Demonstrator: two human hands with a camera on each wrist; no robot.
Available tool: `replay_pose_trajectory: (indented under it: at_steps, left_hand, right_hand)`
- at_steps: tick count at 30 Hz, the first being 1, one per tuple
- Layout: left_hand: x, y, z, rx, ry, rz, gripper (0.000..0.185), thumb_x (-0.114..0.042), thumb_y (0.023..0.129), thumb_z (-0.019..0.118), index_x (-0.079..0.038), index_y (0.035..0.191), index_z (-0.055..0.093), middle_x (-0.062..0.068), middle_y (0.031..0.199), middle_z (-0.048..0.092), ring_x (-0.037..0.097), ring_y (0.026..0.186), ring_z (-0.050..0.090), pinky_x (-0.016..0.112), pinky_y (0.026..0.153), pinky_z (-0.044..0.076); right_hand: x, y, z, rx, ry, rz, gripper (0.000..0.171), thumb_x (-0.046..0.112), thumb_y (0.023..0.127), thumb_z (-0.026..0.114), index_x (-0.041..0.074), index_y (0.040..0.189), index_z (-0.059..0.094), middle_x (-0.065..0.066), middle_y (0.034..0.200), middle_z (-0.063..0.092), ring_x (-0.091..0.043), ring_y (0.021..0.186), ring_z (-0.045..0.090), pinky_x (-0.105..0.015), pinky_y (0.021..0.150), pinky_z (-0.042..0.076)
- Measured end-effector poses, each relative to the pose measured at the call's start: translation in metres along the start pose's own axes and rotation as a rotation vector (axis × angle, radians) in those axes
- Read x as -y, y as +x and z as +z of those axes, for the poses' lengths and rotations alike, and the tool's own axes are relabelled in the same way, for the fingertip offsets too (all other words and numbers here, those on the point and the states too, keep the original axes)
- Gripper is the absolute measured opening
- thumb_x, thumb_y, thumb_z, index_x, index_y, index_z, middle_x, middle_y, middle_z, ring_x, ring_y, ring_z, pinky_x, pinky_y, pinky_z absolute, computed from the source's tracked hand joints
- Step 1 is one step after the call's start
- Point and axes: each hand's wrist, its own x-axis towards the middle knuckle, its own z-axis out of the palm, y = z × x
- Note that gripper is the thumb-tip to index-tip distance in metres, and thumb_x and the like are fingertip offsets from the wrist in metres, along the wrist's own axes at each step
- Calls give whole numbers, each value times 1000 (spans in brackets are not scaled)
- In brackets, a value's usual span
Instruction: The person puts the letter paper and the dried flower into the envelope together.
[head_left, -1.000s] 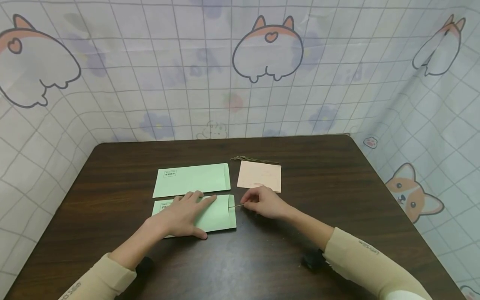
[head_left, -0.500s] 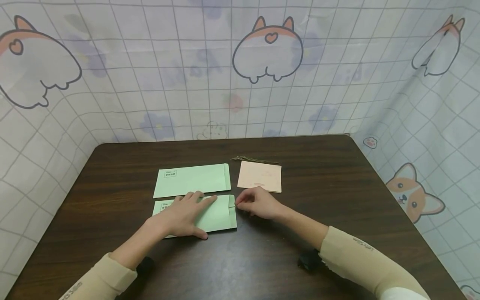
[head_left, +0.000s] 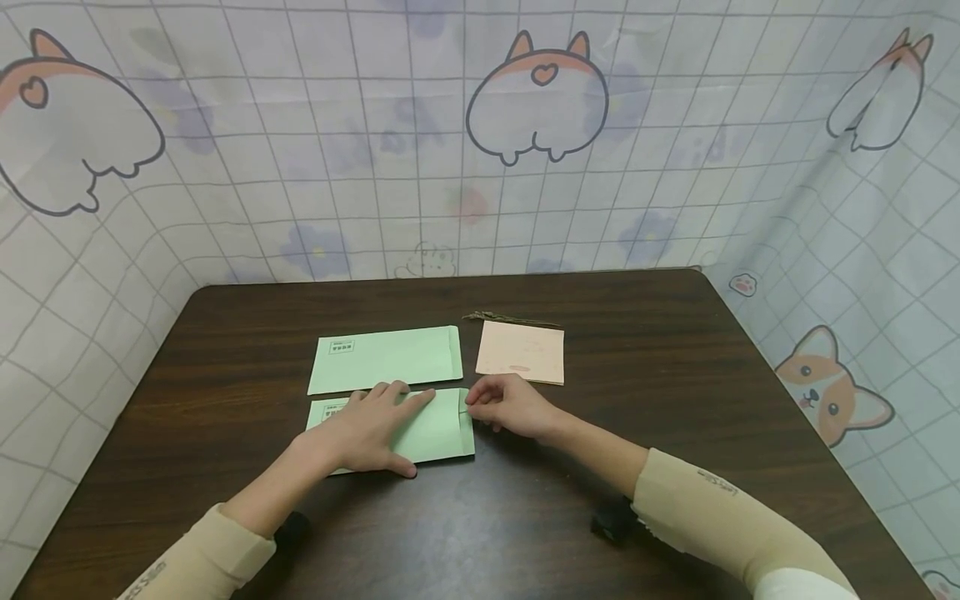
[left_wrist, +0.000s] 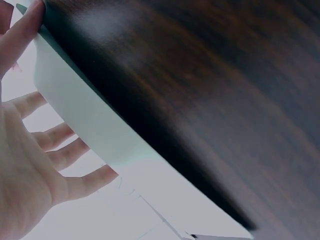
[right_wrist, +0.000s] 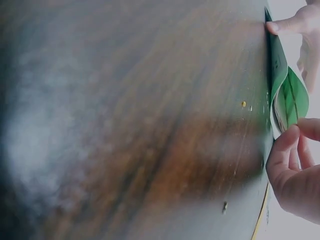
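**Envelope pinned flat, its open end under the right fingertips**

Envelope (head_left: 420,429), pale green, lies on the dark wooden table (head_left: 675,400) just in front of the person, its long side running from 9 to 3 o'clock. The left hand (head_left: 367,433) lies flat on its left and middle part, fingers straight and spread, pressing the paper down without gripping it. At the 3 o'clock end the right hand (head_left: 510,407) has its fingers curled and pinched together at the mouth of the envelope; the right wrist view shows that mouth bulging open beside the fingertips. A second green envelope (head_left: 386,358) lies just beyond at 12 o'clock. At 1 o'clock sits a peach card (head_left: 521,352), with thin dry stems (head_left: 510,319) along its far edge.
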Motion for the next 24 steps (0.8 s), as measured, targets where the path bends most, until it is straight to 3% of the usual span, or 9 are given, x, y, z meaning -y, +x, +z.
replay_pose_trajectory:
  at_steps: [24]
  left_hand:
    - [1, 2, 2, 3, 22, -1, 106, -58, 74, 87, -17, 159, 39, 16, 139, 48, 36, 126, 49, 61, 94, 43]
  right_hand:
    - [6, 7, 10, 19, 71, 21, 13, 1, 94, 69, -3, 102, 59, -7, 78, 65, -19, 66, 62, -29, 61, 53]
